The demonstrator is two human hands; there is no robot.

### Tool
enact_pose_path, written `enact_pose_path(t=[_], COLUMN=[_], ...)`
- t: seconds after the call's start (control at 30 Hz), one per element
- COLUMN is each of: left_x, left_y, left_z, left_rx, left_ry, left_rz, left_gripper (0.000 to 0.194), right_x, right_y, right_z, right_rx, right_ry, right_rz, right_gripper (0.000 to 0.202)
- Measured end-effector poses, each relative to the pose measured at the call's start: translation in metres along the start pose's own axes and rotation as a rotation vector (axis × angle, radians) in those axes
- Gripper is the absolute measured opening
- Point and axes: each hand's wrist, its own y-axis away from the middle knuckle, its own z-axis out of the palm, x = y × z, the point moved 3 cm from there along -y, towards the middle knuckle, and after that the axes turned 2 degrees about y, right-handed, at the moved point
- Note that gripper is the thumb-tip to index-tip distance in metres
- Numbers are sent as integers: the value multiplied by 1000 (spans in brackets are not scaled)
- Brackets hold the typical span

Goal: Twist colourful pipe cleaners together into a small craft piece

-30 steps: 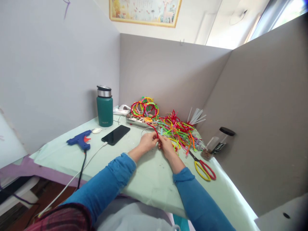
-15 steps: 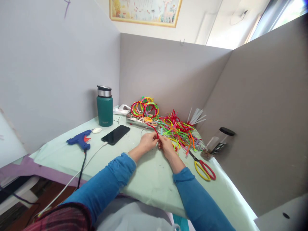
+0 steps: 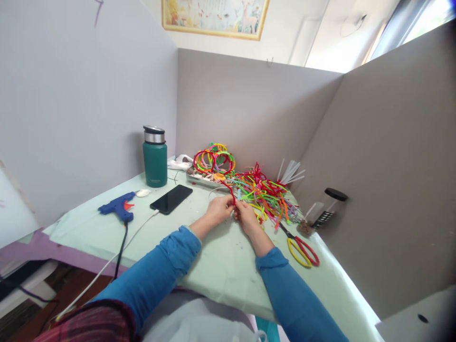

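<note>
Since the earlier frame, the free end of your red fuzzy strip (image 3: 230,186) has shifted slightly and bends in a rounder curve, while your hands have hardly moved. The strip is between your fingers, over the middle of the pale green surface (image 3: 221,266), its loose end rising towards the tray (image 3: 204,181). Your left hand (image 3: 218,209) pinches it, and your right hand (image 3: 245,216) is closed at the same spot, fingertips together (whether it grips the strip too, you can't tell from here). A thin pale band (image 3: 214,190) arcs out just beyond your left hand.

Past your fingers, colourful rings (image 3: 204,162) are heaped on the tray, with a tangled pile of fuzzy strips (image 3: 263,189) beside it and white sticks (image 3: 292,173) behind the pile. To your right lie scissors (image 3: 291,234), near a clear jar (image 3: 325,209) with a black lid. To your left are a phone (image 3: 171,199) plugged into a white cable (image 3: 144,223), a blue glue gun (image 3: 119,206) and an upright green bottle (image 3: 155,164).
</note>
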Motion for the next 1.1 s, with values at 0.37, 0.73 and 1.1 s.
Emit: enact_pose_path(t=[0.37,0.73,1.1], left_x=[4,2,0], left_y=[1,-1,-2], left_z=[-2,-1,0], left_rx=[-11,-22,-21], left_ry=[22,26,30], left_rz=[-4,5,-38], left_gripper=[17,19,19], right_x=[0,-1,1], right_y=[-1,-1,-1], right_z=[0,0,-1], right_rx=[-8,-4,-14], right_ry=[-1,-1,-5], right_rz=[-6,-8,-8], right_gripper=[38,38,37])
